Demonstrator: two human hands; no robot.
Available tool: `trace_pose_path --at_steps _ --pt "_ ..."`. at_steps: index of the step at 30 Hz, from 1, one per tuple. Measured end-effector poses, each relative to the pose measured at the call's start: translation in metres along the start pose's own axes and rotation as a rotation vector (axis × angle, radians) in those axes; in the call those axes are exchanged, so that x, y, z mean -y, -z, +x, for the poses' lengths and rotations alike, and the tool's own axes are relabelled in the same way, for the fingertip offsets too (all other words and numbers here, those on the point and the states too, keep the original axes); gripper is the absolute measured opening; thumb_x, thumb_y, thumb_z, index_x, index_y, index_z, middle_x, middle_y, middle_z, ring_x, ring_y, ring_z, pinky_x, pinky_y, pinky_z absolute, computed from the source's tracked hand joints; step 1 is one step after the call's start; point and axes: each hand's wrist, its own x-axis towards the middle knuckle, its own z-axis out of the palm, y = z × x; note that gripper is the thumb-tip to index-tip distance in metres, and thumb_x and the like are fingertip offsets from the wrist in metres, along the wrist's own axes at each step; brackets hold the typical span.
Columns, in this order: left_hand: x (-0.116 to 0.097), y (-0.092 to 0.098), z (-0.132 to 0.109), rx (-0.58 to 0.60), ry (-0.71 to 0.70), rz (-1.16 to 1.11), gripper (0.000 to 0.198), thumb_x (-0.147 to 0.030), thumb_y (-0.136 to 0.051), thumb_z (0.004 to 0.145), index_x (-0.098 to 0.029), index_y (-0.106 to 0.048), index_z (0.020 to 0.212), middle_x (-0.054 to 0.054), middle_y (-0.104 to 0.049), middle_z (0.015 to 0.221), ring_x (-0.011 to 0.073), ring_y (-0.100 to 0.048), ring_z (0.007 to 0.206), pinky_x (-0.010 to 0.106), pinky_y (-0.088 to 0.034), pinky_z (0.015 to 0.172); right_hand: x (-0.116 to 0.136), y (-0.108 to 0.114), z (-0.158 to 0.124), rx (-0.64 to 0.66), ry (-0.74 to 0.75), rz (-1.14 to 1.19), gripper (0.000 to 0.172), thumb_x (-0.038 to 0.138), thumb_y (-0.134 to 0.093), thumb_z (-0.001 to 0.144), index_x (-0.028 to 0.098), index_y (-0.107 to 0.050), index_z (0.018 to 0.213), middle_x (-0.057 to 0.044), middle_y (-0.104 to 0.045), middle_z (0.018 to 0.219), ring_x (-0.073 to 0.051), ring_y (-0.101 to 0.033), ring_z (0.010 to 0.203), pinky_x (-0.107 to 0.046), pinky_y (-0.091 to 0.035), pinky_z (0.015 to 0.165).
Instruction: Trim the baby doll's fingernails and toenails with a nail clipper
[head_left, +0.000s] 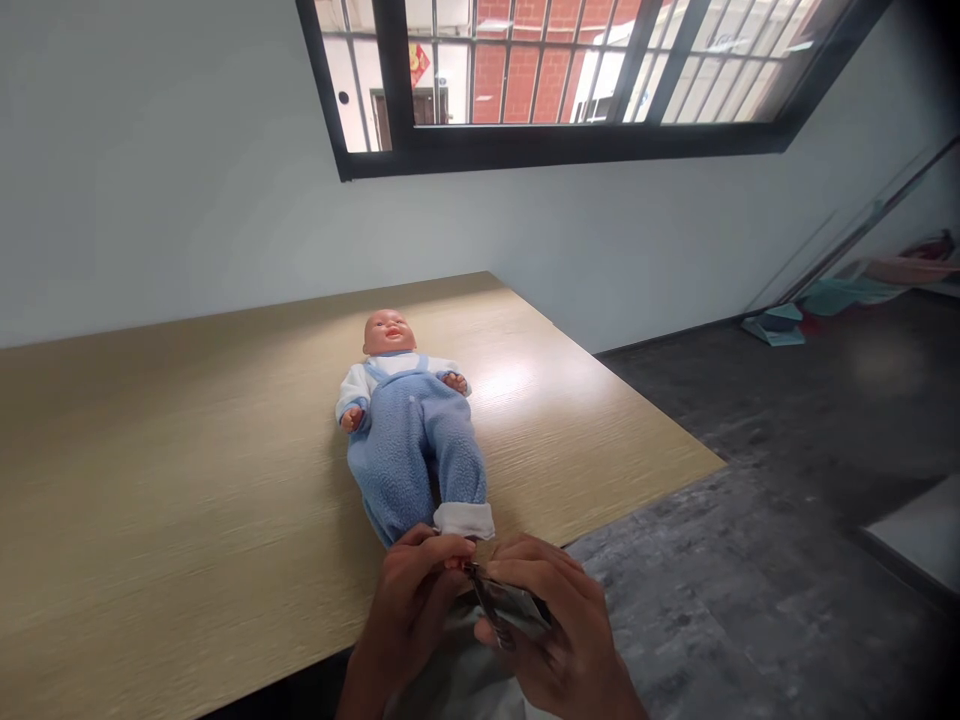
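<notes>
A baby doll (409, 425) in a blue fleece romper and white top lies on its back on the wooden table (187, 450), head toward the wall, feet toward me. At the table's near edge my left hand (409, 605) is closed, its fingers pinched around the doll's foot, which is hidden under them. My right hand (562, 625) is closed on a small silver metal tool (504, 603), likely a nail clipper, whose tip points at that foot. The doll's other leg ends in a white cuff (465, 519) just above my hands.
The table reaches back to a pale wall under a black-framed barred window (555, 75). A dark grey floor (787, 480) lies to the right, with a glass sheet (847, 230) leaning on the wall and teal items (776, 325) beside it.
</notes>
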Motion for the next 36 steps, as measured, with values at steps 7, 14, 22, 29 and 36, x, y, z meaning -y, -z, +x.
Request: trace_pose_path --at_steps 7,14,22,29,36 --pt "0.0 0.001 -0.001 0.011 0.01 -0.019 0.015 -0.027 -0.051 0.109 -0.025 -0.064 0.115 -0.004 -0.076 0.083 0.0093 -0.064 0.064 0.022 -0.047 0.073 0.003 -0.001 -0.002 0.029 -0.043 0.003 0.018 0.027 -0.066 0.101 0.022 -0.061 0.117 -0.005 -0.07 0.095 -0.02 -0.07 0.089 -0.03 -0.057 0.082" --pt "0.004 0.001 -0.006 0.006 0.024 -0.055 0.016 -0.021 -0.053 0.107 -0.024 -0.064 0.118 -0.002 -0.076 0.089 0.0103 -0.065 0.071 0.021 -0.049 0.075 0.015 -0.004 0.001 0.072 -0.16 0.001 0.02 0.018 -0.066 0.099 0.026 -0.06 0.117 -0.002 -0.069 0.098 -0.017 -0.068 0.088 -0.025 -0.056 0.081" --pt "0.005 -0.001 -0.011 0.02 0.129 -0.149 0.014 -0.026 -0.056 0.106 -0.028 -0.063 0.118 -0.002 -0.074 0.09 0.0118 -0.063 0.076 0.02 -0.047 0.071 0.021 -0.004 0.015 0.162 -0.102 -0.111 0.01 0.033 -0.053 0.11 0.024 -0.058 0.111 -0.002 -0.069 0.095 -0.016 -0.067 0.085 -0.025 -0.054 0.08" --pt "0.003 0.001 -0.007 0.026 0.084 -0.147 0.017 -0.028 -0.05 0.109 -0.027 -0.062 0.12 -0.001 -0.075 0.087 0.0125 -0.064 0.073 0.02 -0.047 0.068 0.013 -0.008 0.009 0.073 -0.135 -0.012 0.019 0.02 -0.067 0.098 0.024 -0.059 0.115 -0.003 -0.067 0.096 -0.019 -0.065 0.089 -0.029 -0.055 0.082" --pt "0.004 0.0 -0.007 0.007 0.071 -0.11 0.016 -0.029 -0.05 0.109 -0.025 -0.062 0.119 -0.001 -0.075 0.086 0.0127 -0.067 0.073 0.023 -0.048 0.071 0.006 -0.012 0.006 0.051 -0.125 0.04 0.025 0.019 -0.07 0.097 0.024 -0.06 0.12 -0.003 -0.067 0.099 -0.019 -0.065 0.091 -0.031 -0.055 0.085"
